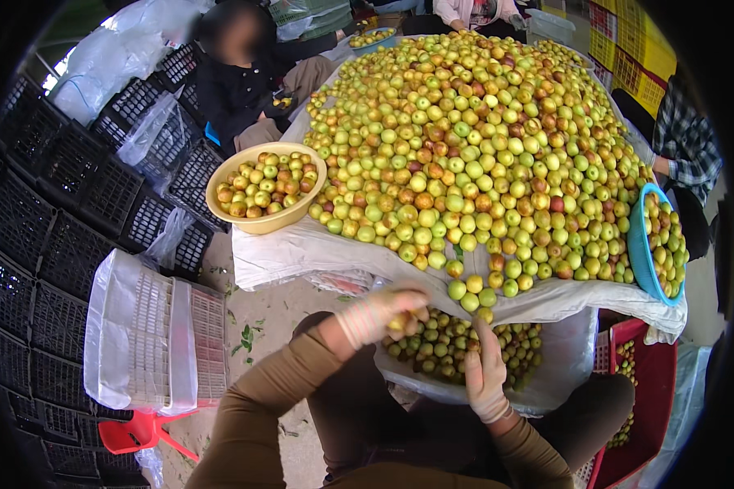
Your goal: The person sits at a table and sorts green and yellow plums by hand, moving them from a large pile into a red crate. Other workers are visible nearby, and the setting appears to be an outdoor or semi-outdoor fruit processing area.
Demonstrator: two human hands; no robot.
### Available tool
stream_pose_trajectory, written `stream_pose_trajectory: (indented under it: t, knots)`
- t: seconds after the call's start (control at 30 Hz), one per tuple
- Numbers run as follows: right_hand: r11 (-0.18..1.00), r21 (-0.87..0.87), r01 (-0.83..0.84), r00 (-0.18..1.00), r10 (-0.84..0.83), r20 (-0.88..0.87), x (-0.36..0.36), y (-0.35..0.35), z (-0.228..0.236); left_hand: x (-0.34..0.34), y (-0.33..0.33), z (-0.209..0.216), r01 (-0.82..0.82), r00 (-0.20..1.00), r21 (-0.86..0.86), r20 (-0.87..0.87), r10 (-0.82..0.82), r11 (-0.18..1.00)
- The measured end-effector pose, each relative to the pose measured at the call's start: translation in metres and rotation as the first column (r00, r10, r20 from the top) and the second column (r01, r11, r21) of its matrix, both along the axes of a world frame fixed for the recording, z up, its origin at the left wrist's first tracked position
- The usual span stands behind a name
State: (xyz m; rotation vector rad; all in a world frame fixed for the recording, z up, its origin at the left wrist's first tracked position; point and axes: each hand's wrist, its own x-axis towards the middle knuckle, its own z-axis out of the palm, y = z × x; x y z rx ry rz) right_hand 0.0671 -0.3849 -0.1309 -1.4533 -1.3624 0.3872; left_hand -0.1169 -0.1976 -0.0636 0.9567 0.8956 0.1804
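A large heap of green, yellow and reddish-brown jujubes covers the cloth-lined table in front of me. My left hand, in a pale glove and blurred by motion, is closed around a jujube beside the table's near edge. My right hand, also gloved, is raised with fingers stretched and thumb apart. Its fingertips reach a jujube at the edge of the heap. Below both hands, a plastic-lined container by my knees holds many smaller-looking jujubes.
A yellow basin of jujubes stands at the table's left corner, a blue basket at its right. Black crates are stacked at left, near a white crate on a red stool. A red crate is at right. Other people sit around.
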Motion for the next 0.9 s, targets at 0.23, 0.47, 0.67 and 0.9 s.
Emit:
stream_pose_trajectory:
  t: [0.23, 0.47, 0.67, 0.9]
  knots:
    - [0.983, -0.175, 0.05, 0.989, -0.073, -0.127, 0.019, -0.02, -0.023, -0.13, 0.252, 0.112, 0.609, 0.611, 0.765, -0.282, 0.739, -0.211]
    - [0.942, -0.335, 0.008, 1.0, -0.014, -0.014, 0.016, -0.019, -0.025, -0.174, 0.354, 0.102, 0.835, 0.322, 0.547, -0.573, 0.754, 0.06]
    - [0.898, -0.441, 0.013, 0.999, -0.032, -0.036, 0.016, -0.021, -0.032, -0.199, 0.41, 0.076, 0.73, 0.26, 0.536, -0.791, 0.554, 0.423]
    - [0.927, -0.376, 0.021, 1.0, -0.016, 0.017, 0.019, -0.01, -0.017, -0.181, 0.377, 0.101, 0.61, 0.497, 0.792, -0.404, 0.768, 0.021]
